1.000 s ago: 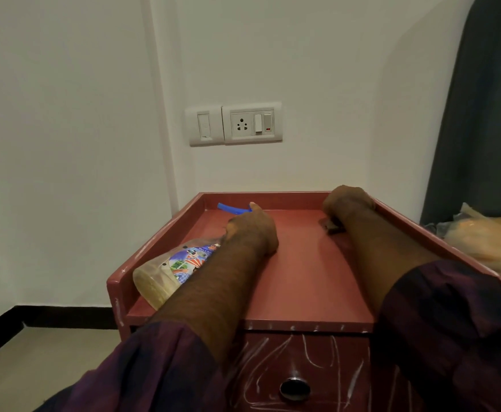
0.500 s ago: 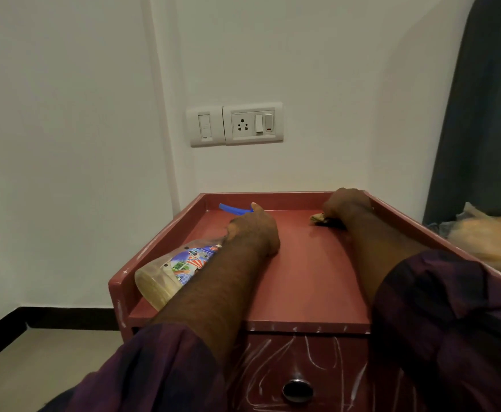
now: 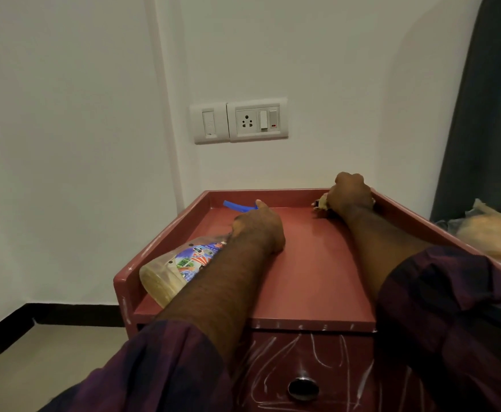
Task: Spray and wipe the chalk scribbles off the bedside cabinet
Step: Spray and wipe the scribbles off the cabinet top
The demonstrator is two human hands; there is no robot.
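Note:
A red bedside cabinet (image 3: 308, 281) with raised side rims stands before me. White chalk scribbles (image 3: 276, 361) cover its drawer front and dot the front edge and left rim. My left hand (image 3: 258, 227) grips the neck of a clear spray bottle (image 3: 177, 269) that lies on its side on the top, its blue trigger (image 3: 237, 206) pointing toward the back wall. My right hand (image 3: 350, 193) grips a small yellowish cloth (image 3: 320, 202) at the back right corner, against the rim.
A white wall with a switch and socket plate (image 3: 238, 121) rises behind the cabinet. A dark curtain (image 3: 490, 114) hangs at the right, above yellow bedding (image 3: 493, 236). A round metal knob (image 3: 302, 388) sits on the drawer. Bare floor lies to the left.
My right hand has slid the cloth from the middle back of the top toward the back right corner. My left hand and the bottle have stayed put.

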